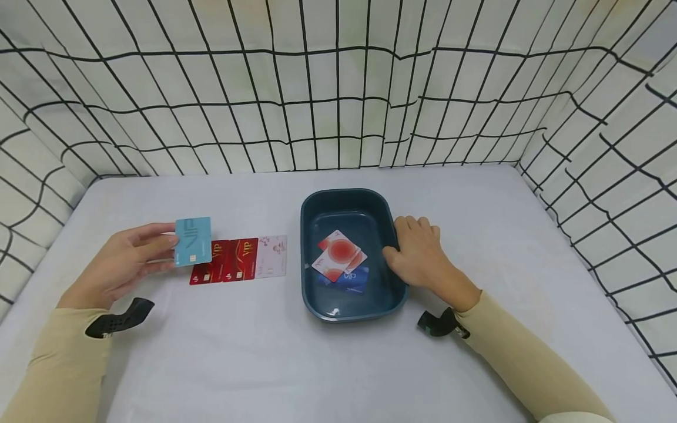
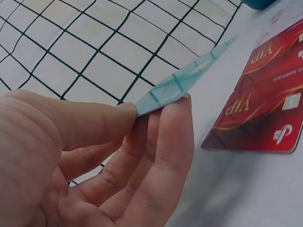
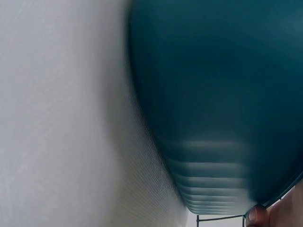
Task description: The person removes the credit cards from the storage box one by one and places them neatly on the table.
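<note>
My left hand [image 1: 132, 258] pinches a light blue VIP card [image 1: 193, 242] between thumb and fingers; in the left wrist view that card [image 2: 184, 78] appears nearly edge-on, above the table. Beneath and right of it, two red VIP cards [image 1: 240, 260] and a pale pink card [image 1: 271, 257] lie in a row. My right hand [image 1: 420, 249] grips the right rim of a dark teal tray [image 1: 354, 308], thumb over the inside edge. Inside the tray lie red-and-white cards [image 1: 341, 251] overlapping a blue VIP card [image 1: 357, 281]. The right wrist view shows mostly the tray's outer wall [image 3: 213, 104].
A white cloth covers the table [image 1: 238, 352]. Black wire mesh [image 1: 317, 106] stands along the back and both sides, with white sheeting behind it. Black wrist mounts [image 1: 119, 318] sit at both cuffs.
</note>
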`<action>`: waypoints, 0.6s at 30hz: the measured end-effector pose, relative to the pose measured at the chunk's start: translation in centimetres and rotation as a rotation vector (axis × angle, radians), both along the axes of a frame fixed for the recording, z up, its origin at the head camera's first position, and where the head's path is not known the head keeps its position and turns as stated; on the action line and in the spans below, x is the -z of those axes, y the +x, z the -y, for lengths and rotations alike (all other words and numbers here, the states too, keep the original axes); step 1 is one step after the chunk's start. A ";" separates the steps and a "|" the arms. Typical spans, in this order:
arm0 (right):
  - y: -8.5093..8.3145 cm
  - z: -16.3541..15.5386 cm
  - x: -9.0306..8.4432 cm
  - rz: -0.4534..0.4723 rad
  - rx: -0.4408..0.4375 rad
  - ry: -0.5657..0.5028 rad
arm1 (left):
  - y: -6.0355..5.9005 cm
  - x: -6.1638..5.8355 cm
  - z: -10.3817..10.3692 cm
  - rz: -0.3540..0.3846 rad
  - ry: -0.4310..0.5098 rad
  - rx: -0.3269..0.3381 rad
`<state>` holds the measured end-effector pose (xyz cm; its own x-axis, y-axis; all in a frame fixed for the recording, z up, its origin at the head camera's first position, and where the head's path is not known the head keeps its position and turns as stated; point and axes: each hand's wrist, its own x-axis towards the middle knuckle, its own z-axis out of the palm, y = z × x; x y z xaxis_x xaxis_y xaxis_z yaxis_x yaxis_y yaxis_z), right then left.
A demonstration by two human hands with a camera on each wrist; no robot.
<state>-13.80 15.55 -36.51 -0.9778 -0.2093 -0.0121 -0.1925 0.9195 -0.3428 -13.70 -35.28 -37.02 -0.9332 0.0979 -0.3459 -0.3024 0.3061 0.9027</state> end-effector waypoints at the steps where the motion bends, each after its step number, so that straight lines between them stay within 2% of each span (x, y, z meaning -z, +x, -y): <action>1: 0.0 0.0 0.0 0.001 0.001 0.000 | 0.0 0.1 0.1 0.003 0.003 -0.003; 5: 0.0 -0.2 0.0 0.001 0.001 -0.001 | 0.0 0.3 0.5 0.017 -0.016 -0.005; 13: -0.1 -0.1 -0.1 0.003 -0.008 -0.005 | 0.7 0.0 1.6 0.023 -0.188 0.067; 18: 0.0 -0.1 0.0 0.015 -0.002 -0.010 | 0.7 0.1 2.3 0.021 -0.190 0.073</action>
